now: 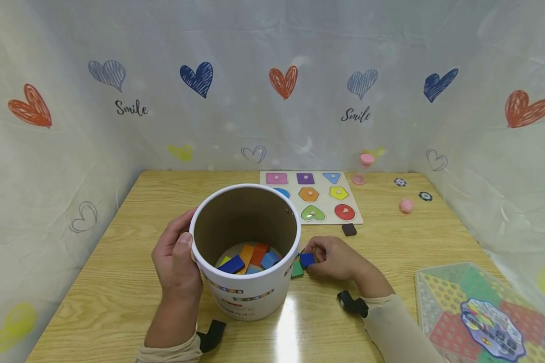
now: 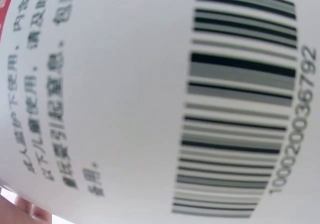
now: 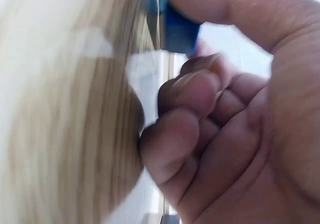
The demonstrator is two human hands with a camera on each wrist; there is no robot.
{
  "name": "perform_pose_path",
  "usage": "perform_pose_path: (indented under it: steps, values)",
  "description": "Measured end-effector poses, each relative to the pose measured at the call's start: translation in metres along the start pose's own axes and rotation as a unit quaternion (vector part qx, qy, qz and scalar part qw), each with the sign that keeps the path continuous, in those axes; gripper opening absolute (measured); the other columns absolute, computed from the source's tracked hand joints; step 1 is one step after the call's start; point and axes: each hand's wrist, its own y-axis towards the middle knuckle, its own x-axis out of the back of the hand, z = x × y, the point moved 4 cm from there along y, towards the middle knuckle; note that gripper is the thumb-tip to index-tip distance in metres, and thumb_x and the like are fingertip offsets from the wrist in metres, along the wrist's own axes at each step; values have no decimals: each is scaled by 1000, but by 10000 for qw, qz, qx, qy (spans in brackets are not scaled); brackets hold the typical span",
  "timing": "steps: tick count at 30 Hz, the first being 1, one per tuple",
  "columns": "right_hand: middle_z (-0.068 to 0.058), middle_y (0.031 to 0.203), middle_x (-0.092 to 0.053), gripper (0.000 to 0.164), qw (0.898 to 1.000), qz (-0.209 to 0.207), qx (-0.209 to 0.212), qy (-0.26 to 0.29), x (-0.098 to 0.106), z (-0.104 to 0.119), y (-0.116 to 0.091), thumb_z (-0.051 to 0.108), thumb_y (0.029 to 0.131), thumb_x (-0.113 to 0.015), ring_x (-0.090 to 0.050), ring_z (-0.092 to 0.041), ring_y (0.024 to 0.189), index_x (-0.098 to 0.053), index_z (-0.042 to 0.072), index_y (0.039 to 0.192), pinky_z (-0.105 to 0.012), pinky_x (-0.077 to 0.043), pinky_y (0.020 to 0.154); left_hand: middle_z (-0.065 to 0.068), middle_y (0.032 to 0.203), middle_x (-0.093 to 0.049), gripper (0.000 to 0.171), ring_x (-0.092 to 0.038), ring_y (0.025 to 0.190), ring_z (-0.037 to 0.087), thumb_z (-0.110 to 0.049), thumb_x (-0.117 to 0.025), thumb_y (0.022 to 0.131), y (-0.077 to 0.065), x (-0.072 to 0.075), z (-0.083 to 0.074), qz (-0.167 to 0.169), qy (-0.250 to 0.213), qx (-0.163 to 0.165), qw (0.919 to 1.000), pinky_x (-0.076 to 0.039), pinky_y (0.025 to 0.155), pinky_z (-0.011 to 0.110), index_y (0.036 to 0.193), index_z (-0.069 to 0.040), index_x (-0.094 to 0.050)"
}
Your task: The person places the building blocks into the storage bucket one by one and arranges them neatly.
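Note:
A white cylindrical bucket (image 1: 250, 297) stands on the wooden table, with several coloured blocks (image 1: 247, 259) on its bottom. My left hand (image 1: 178, 257) grips its rim and side from the left, thumb over the rim. The bucket's printed wall with a barcode (image 2: 235, 104) fills the left wrist view. To the right of the bucket my right hand (image 1: 333, 258) pinches a blue block (image 1: 307, 260) between thumb and fingers, low at the table; that blue block (image 3: 180, 32) also shows in the right wrist view. Beside it lies a green block (image 1: 297, 269), partly hidden by the bucket.
A shape puzzle board (image 1: 331, 217) lies behind the bucket, with a black block (image 1: 349, 230) near its corner. A pink hourglass (image 1: 362, 169), a small pink pig figure (image 1: 406, 205) and two chips (image 1: 425, 196) are at the back right. A clear plastic case (image 1: 436, 282) occupies the front right.

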Motion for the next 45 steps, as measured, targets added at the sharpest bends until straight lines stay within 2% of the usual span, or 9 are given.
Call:
perform_pose_path:
  steps: [6, 11, 18, 26, 32, 39, 45]
  values:
    - [4, 65, -52, 25, 9992, -320, 109, 220, 11, 3, -4, 24, 75, -78, -52, -13, 60, -61, 27, 93, -26, -44, 54, 31, 113, -58, 40, -55, 104, 40, -4, -40, 87, 0, 0, 1, 6, -25, 44, 10000, -48, 85, 39, 116, 16, -57]
    - [2, 65, -50, 27, 9967, -570, 421, 392, 27, 24, -9, 22, 76, -78, -49, -13, 57, -60, 25, 95, -25, -42, 52, 31, 114, -57, 40, -55, 104, 40, -5, -40, 87, 0, 0, 1, 0, 36, 70, 10000, -49, 85, 39, 117, 15, -57]
    - [0, 65, -49, 29, 9855, -784, 1170, 949, 48, 55, -17, 18, 76, -78, -48, -16, 55, -60, 23, 99, -27, -42, 47, 31, 114, -58, 40, -55, 104, 40, -6, -40, 87, 0, 1, -1, -38, 94, 67, 9999, -50, 85, 39, 116, 13, -58]
    - [-1, 63, -46, 32, 9777, -1062, 1580, 886, 67, 81, -35, 12, 75, -78, -48, -14, 54, -61, 18, 100, -25, -40, 48, 31, 113, -58, 40, -55, 104, 40, -5, -39, 87, -1, 1, 0, -7, 38, 14, 10000, -49, 85, 39, 116, 15, -57]
    - [2, 63, -45, 33, 9650, -1261, 2093, 953, 81, 104, -45, 6, 74, -77, -50, -13, 54, -60, 17, 101, -25, -39, 45, 31, 113, -58, 40, -55, 104, 39, -4, -38, 87, -1, 1, 1, 8, -4, -14, 10000, -49, 85, 40, 116, 16, -56]
    - [2, 63, -44, 32, 9477, -1487, 2523, 1270, 85, 134, -41, 3, 74, -76, -46, -13, 51, -61, 15, 99, -26, -35, 41, 32, 113, -57, 39, -55, 105, 40, -5, -40, 87, -1, 2, -1, 17, 107, -3, 9999, -49, 86, 39, 116, 15, -57]
    - [-5, 62, -43, 33, 9452, -1567, 2394, 1575, 76, 151, -28, -2, 73, -75, -43, -16, 50, -60, 9, 100, -26, -34, 42, 31, 113, -58, 38, -55, 104, 40, -5, -40, 87, -1, 1, -1, -10, 110, 13, 9999, -48, 85, 39, 116, 14, -58]
